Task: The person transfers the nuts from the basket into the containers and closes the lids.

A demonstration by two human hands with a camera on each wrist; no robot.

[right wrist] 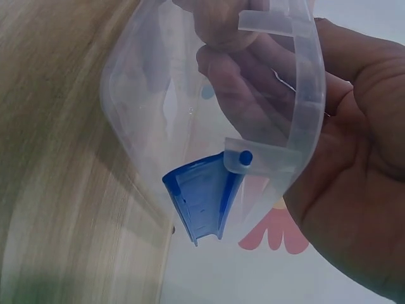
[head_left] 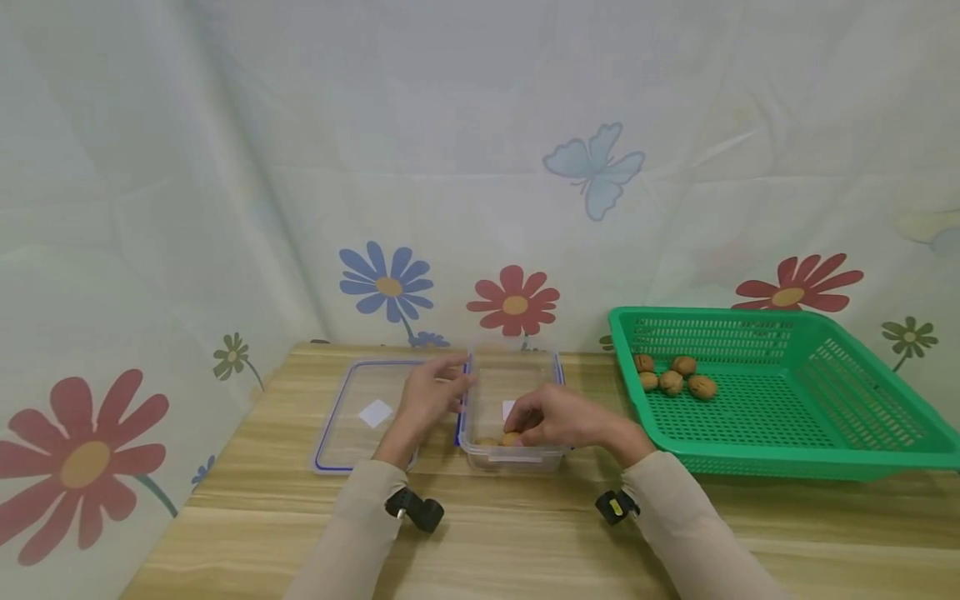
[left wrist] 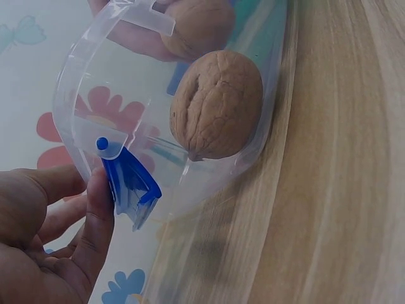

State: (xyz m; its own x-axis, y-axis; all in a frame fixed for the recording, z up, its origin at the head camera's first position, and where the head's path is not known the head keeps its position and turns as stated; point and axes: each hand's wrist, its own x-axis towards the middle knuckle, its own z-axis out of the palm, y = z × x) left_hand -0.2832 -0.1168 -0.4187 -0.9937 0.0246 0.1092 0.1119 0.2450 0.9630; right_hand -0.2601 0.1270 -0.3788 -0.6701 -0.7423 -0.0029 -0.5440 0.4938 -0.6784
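While the right hand (head_left: 566,417) dips into the front of the clear box (head_left: 525,457), its thumb and fingers pinch a walnut (head_left: 512,437) near the bottom, close to the front wall. Just to the left of it, inside the same box, lies a second walnut (left wrist: 216,104), seen large through the plastic in the left wrist view. The left hand (head_left: 431,392) rests its fingertips on the box's left side, by the rim and the blue left latch (left wrist: 130,187); its fingers are slightly bent and a little apart. On the opposite side the blue right latch (right wrist: 205,193) hangs unfastened. The lid (head_left: 375,383), edged in blue and bearing a white label (head_left: 376,413), lies flat on the table (head_left: 510,533) left of the box, partly behind the left forearm. To the right stands a green basket (head_left: 787,458), with five walnuts (head_left: 671,382) gathered toward its left end, well apart from the box. Behind the table hangs a pale curtain (head_left: 450,125) printed with flowers and a butterfly (head_left: 596,171).
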